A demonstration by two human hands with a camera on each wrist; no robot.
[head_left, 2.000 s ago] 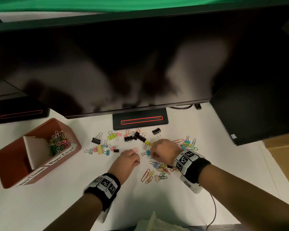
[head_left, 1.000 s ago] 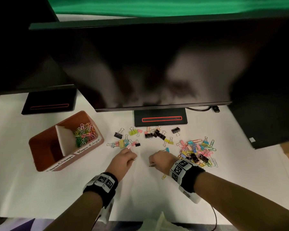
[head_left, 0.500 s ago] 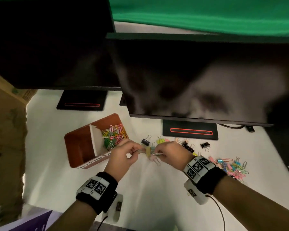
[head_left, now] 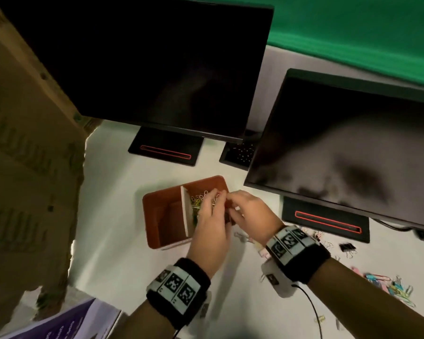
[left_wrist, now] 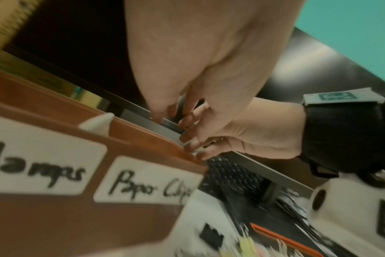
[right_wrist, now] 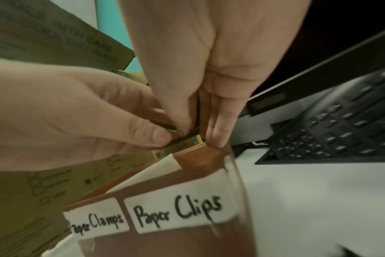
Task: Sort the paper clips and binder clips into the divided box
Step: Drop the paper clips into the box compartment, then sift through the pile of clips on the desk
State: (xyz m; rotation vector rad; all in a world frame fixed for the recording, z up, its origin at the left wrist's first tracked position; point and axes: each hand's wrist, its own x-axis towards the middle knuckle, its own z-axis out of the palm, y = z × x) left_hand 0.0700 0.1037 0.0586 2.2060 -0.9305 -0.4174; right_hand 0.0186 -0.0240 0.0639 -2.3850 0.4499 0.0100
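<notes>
The brown divided box [head_left: 154, 231] stands on the white desk, split by a white divider [head_left: 185, 214]. Its right compartment, labelled "Paper Clips" [right_wrist: 176, 212], holds a heap of coloured paper clips [head_left: 197, 200]; the left one, labelled "Paper Clamps" [right_wrist: 97, 220], looks bare. Both hands hover over the right compartment with their fingertips together. My left hand [head_left: 214, 196] and right hand [head_left: 231, 206] have pinched fingers; the clips they pinch are mostly hidden. Loose paper clips [head_left: 392, 288] and a black binder clip [head_left: 348, 247] lie to the right.
Two dark monitors [head_left: 157, 64] [head_left: 353, 148] on black stands [head_left: 164, 149] overhang the back of the desk. A cardboard box [head_left: 22, 143] borders the left side and a purple box [head_left: 59, 324] the near-left corner. A black keyboard [right_wrist: 341, 132] sits beside the box.
Both hands left the clip pile and moved left to the box, carrying clips. They now hover together over the paper clip compartment. The head view swung left with them.
</notes>
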